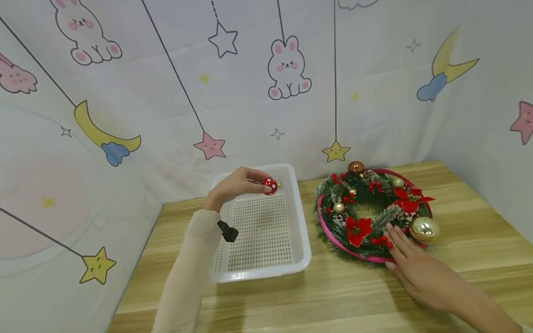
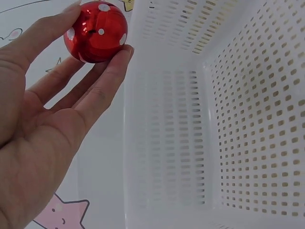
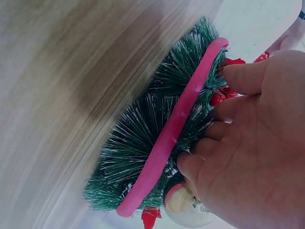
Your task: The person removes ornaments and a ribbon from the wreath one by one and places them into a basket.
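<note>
Between thumb and fingers, my left hand (image 1: 241,185) pinches a shiny red Christmas ball (image 1: 269,186) with white dots and a gold cap. It is above the far part of a white plastic basket (image 1: 303,231); the left wrist view shows the ball (image 2: 97,32) close up. On the right, a green Christmas wreath (image 1: 376,252) lies on the table, trimmed with red flowers, berries, gold balls and a pink ribbon (image 1: 333,238). My right hand (image 1: 422,270) rests on the wreath's near right edge, fingers extended, beside a large gold ball (image 1: 424,229).
The wooden table (image 1: 333,300) meets a cloth backdrop (image 1: 250,106) printed with rabbits, stars and moons behind and at the sides. The basket has raised, perforated walls. A small black device (image 1: 227,231) is on the left wrist.
</note>
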Tool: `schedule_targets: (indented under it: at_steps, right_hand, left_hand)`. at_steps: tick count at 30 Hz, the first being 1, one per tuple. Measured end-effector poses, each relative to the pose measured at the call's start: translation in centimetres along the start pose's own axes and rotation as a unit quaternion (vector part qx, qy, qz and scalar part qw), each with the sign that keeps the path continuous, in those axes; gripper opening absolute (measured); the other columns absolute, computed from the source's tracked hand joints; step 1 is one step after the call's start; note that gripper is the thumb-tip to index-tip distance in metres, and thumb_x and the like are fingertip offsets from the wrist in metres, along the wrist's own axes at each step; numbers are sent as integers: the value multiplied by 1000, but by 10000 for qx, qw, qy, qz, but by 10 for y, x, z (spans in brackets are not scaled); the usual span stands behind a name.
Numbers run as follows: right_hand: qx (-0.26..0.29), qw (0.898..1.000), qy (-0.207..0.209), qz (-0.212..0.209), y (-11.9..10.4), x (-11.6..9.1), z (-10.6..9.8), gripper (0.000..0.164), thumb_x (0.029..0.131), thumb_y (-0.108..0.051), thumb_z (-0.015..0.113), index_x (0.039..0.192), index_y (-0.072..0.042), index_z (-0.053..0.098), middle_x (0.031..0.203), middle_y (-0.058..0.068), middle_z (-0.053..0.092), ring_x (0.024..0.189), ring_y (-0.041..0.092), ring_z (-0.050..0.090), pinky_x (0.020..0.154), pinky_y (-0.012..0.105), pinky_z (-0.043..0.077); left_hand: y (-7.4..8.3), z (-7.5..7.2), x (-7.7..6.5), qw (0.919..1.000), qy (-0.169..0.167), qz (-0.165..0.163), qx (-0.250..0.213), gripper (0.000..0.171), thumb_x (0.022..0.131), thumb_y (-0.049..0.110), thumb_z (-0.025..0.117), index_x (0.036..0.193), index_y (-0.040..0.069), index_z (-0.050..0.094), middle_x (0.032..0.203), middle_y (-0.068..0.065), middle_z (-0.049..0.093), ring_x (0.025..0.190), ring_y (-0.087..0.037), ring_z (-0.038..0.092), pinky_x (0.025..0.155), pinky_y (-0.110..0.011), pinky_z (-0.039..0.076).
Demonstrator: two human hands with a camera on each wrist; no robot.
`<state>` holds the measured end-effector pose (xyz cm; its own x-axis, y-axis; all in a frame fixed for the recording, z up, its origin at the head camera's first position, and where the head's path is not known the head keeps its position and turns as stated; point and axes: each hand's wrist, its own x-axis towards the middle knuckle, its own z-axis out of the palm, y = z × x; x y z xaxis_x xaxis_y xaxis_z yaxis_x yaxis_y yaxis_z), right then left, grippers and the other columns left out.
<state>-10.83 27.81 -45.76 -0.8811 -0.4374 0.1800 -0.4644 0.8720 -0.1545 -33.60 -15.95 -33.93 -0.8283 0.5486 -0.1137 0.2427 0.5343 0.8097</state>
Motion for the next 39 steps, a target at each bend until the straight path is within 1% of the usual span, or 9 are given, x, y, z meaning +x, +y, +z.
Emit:
schedule_targets:
  at_steps: [6, 10, 14, 17, 19, 24, 29, 34, 39]
  right_hand:
    - [39, 10000, -43, 80, 1, 0, 0, 60, 111, -29, 53, 155, 10, 41, 172, 29, 21, 162, 45, 19, 113, 7, -20]
    - [108, 9998, -89, 105, 0, -1, 0, 60, 111, -29, 53, 155, 9, 42, 173, 28, 20, 162, 44, 17, 113, 6, -21]
    - [104, 9999, -61, 91, 0, -1, 1, 58, 111, -29, 53, 154, 9, 44, 173, 27, 20, 164, 41, 14, 114, 6, -20]
    - [75, 9999, -14, 70, 0, -1, 0, 56, 111, -29, 53, 152, 8, 47, 173, 27, 20, 164, 39, 12, 114, 7, -20]
    - [101, 9999, -19, 79, 0, -2, 0, 54, 111, -29, 53, 150, 8, 49, 173, 27, 20, 164, 40, 12, 114, 6, -20]
    - [175, 9997, -77, 122, -2, -2, 0, 54, 111, -29, 53, 150, 8, 50, 173, 27, 19, 164, 41, 14, 114, 6, -20]
    - [234, 9995, -111, 159, -3, -2, 0, 55, 111, -30, 53, 150, 8, 50, 174, 26, 19, 163, 43, 16, 113, 5, -20]
    - [215, 9996, -88, 135, -3, -2, 0, 54, 111, -30, 53, 149, 8, 52, 174, 26, 19, 163, 42, 15, 113, 6, -20]
    - [232, 9996, -83, 155, -4, 0, -1, 57, 111, -32, 52, 152, 7, 48, 174, 25, 17, 163, 42, 15, 112, 6, -20]
  left_hand:
    - [-11, 3, 9, 9996, 112, -256, -59, 29, 94, 31, 79, 121, 21, 76, 118, -3, 78, 114, -24, 71, 111, -46, 53]
    - [-22, 5, 13, 9984, 141, -480, -258, 31, 94, 27, 79, 123, 16, 75, 119, -6, 77, 118, -30, 70, 111, -46, 54]
    - [-31, 8, 16, 9963, 80, -616, -586, 30, 96, 19, 77, 124, 10, 74, 119, -10, 78, 123, -39, 70, 113, -44, 53]
    - [-37, 10, 20, 9953, 76, -750, -606, 28, 96, 18, 78, 122, 10, 75, 116, -12, 80, 122, -39, 71, 113, -43, 53]
    - [-40, 11, 22, 9947, 127, -856, -562, 29, 95, 19, 80, 122, 10, 75, 115, -11, 80, 116, -34, 74, 112, -44, 54]
    - [-50, 13, 25, 9918, 263, -1146, -506, 37, 94, 18, 81, 128, 5, 72, 121, -14, 77, 109, -24, 74, 110, -43, 55]
    - [-60, 15, 26, 9884, 362, -1370, -547, 40, 93, 17, 82, 129, 2, 70, 123, -17, 75, 105, -21, 74, 108, -42, 56]
    - [-62, 19, 28, 9878, 366, -1461, -392, 39, 91, 20, 84, 124, 4, 73, 120, -13, 77, 98, -15, 72, 104, -37, 58]
    - [-63, 19, 29, 9877, 328, -1478, -398, 42, 91, 16, 83, 128, 0, 69, 125, -17, 74, 101, -15, 72, 104, -38, 59]
